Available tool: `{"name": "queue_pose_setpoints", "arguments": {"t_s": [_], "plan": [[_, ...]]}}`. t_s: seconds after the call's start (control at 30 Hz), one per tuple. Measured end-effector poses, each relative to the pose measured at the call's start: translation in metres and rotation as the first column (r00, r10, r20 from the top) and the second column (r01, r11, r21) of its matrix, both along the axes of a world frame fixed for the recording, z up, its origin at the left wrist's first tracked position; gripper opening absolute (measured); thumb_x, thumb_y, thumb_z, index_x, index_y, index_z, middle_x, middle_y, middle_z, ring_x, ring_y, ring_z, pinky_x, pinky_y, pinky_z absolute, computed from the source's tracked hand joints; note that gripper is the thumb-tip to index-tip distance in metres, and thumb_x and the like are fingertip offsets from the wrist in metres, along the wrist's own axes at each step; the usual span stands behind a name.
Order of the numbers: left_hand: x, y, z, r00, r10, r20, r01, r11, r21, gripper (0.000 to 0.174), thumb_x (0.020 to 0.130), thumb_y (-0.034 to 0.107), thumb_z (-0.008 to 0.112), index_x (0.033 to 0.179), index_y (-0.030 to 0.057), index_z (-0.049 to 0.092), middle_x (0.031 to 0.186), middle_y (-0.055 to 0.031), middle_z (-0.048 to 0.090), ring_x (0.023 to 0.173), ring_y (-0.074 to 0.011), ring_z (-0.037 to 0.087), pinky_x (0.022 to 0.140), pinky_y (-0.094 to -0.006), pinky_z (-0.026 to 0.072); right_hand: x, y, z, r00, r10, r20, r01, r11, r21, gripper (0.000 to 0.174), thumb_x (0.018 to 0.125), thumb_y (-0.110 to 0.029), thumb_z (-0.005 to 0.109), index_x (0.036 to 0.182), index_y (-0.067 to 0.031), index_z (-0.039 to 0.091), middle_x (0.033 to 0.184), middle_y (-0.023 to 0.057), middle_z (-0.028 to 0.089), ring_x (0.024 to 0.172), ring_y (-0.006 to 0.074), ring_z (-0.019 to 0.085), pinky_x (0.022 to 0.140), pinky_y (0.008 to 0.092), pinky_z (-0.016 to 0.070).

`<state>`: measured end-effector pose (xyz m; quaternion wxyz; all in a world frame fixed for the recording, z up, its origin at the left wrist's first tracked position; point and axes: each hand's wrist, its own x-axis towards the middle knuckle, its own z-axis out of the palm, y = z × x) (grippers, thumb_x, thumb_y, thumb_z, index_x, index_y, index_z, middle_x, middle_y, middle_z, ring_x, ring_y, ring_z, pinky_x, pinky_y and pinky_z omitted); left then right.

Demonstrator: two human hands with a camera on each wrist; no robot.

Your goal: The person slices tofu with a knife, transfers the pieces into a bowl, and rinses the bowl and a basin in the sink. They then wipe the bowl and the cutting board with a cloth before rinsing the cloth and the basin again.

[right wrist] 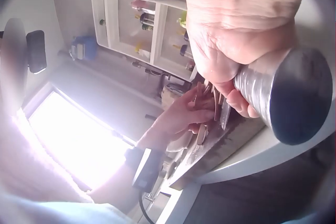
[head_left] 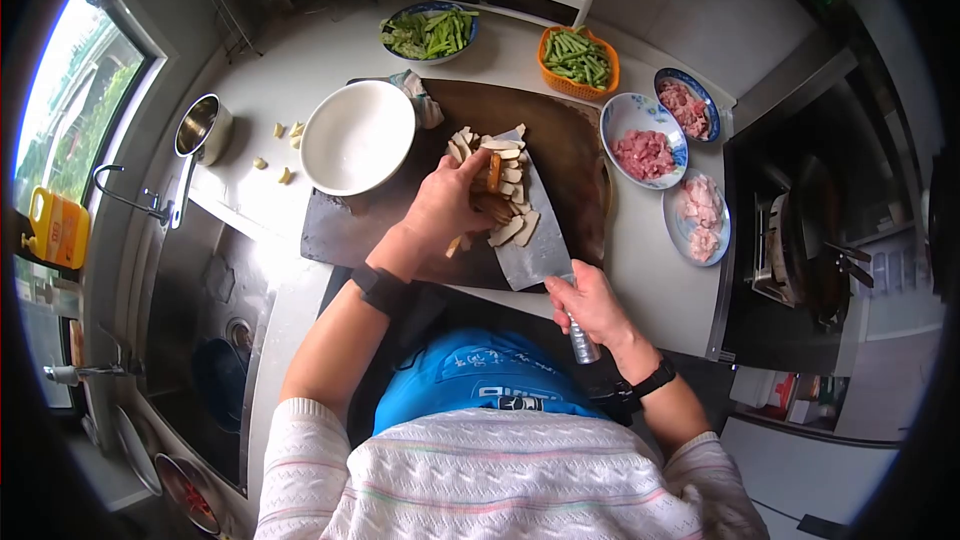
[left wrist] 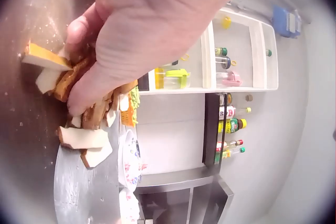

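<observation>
My right hand (head_left: 592,308) grips the ribbed metal handle of a cleaver (head_left: 540,250), whose wide blade lies nearly flat, pointing away over the cutting board (head_left: 570,140). Pale slices of dried tofu (head_left: 512,232) with brown skins lie on the blade and beside it. Over the pile, my left hand (head_left: 445,202) holds a bunch of slices between thumb and fingers. In the left wrist view, brown-edged tofu pieces (left wrist: 65,82) show between the fingertips, and more slices overlap the blade (left wrist: 79,187). The right wrist view shows the handle's round end (right wrist: 302,98) close up.
A white bowl (head_left: 345,140) stands at the board's left edge, with a cloth (head_left: 424,100) behind it. Garlic cloves (head_left: 284,176) and a saucepan (head_left: 205,128) are further left. Behind are greens (head_left: 430,33) and a bean basket (head_left: 588,90); meat dishes (head_left: 612,125) stand right, near the stove.
</observation>
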<state>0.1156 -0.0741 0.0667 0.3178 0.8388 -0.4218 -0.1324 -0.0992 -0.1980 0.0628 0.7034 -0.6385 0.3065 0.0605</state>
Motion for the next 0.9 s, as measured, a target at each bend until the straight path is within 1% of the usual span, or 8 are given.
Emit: {"name": "queue_pose_setpoints", "arguments": {"t_s": [0.27,0.37,0.47,0.57,0.6,0.7,0.77,0.9], "plan": [[-0.002,0.004,0.039,0.999,0.002,-0.043,-0.009,0.986,-0.165,0.078,0.057,0.01,0.079,0.128,0.012,0.047,0.098,-0.017,0.052,0.089,-0.0326,0.057,0.08,-0.0376,0.0481,0.003,-0.003,0.05,0.999,0.015,0.032,-0.014,0.999,-0.042,0.015,0.092,-0.014,0.054,0.088,-0.0053,0.042,0.063,0.0018,0.047,0.043,0.0078,0.044,0.037,0.0232,0.0396],[0.011,0.018,0.049,0.997,0.074,-0.022,-0.077,0.949,-0.306,0.079,0.058,0.009,0.08,0.129,0.0091,0.046,0.097,-0.0159,0.053,0.086,-0.0305,0.058,0.079,-0.0362,0.0485,0.025,-0.003,0.074,0.994,0.107,0.029,-0.105,0.993,-0.058,0.012,0.092,-0.013,0.052,0.09,-0.0045,0.044,0.064,0.0018,0.047,0.043,0.008,0.045,0.037,0.023,0.0385],[0.042,0.044,0.055,0.984,0.178,0.021,-0.165,0.944,-0.286,0.078,0.057,0.011,0.081,0.128,0.0066,0.048,0.099,-0.0139,0.059,0.089,-0.0252,0.062,0.08,-0.0326,0.0494,0.067,0.003,0.092,0.973,0.229,0.017,-0.227,0.97,-0.084,0.01,0.09,-0.012,0.051,0.091,-0.0038,0.045,0.065,0.0015,0.047,0.044,0.0078,0.046,0.037,0.0231,0.039],[0.08,0.071,0.037,0.969,0.217,-0.12,-0.245,0.913,-0.325,0.077,0.06,0.01,0.08,0.129,0.0023,0.047,0.103,-0.0094,0.065,0.093,-0.0161,0.063,0.083,-0.0297,0.0485,0.112,0.014,0.098,0.95,0.309,0.053,-0.305,0.95,-0.072,0.009,0.088,-0.01,0.051,0.089,-0.0016,0.047,0.066,0.0019,0.05,0.046,0.0077,0.048,0.039,0.0228,0.0413],[0.09,0.078,0.027,0.941,0.151,-0.301,-0.265,0.885,-0.383,0.075,0.062,0.009,0.079,0.129,0.0006,0.046,0.103,-0.0074,0.065,0.095,-0.0137,0.062,0.084,-0.0289,0.0483,0.125,0.018,0.099,0.932,0.353,0.078,-0.349,0.935,-0.062,0.009,0.087,-0.009,0.051,0.088,-0.0008,0.048,0.067,0.0022,0.051,0.046,0.0078,0.049,0.04,0.0227,0.0421],[0.102,0.09,0.017,0.941,0.291,-0.175,-0.331,0.901,-0.28,0.075,0.064,0.013,0.078,0.129,0.0002,0.045,0.102,-0.0125,0.065,0.095,-0.0198,0.063,0.086,-0.0301,0.0482,0.155,0.027,0.1,0.912,0.404,0.072,-0.391,0.908,-0.147,0.008,0.085,-0.008,0.051,0.086,0.0004,0.049,0.067,0.003,0.052,0.048,0.0079,0.051,0.041,0.0227,0.0433],[0.106,0.092,0.011,0.92,0.39,0.045,-0.388,0.92,-0.052,0.07,0.067,0.015,0.073,0.13,0.0013,0.045,0.109,-0.0189,0.062,0.1,-0.0302,0.061,0.09,-0.0339,0.0468,0.161,0.029,0.1,0.905,0.421,0.062,-0.404,0.895,-0.188,0.008,0.084,-0.007,0.051,0.086,0.0006,0.049,0.067,0.003,0.052,0.048,0.0077,0.051,0.042,0.0228,0.0433],[0.094,0.098,0.01,0.895,0.386,0.222,-0.396,0.918,0.003,0.061,0.069,0.009,0.065,0.128,0.005,0.048,0.122,-0.0209,0.051,0.109,-0.0381,0.052,0.095,-0.0402,0.0427,0.16,0.03,0.111,0.915,0.403,0.015,-0.386,0.887,-0.253,0.008,0.08,-0.005,0.049,0.082,0.0026,0.049,0.065,0.0055,0.054,0.048,0.0099,0.053,0.043,0.0263,0.0441]]}}
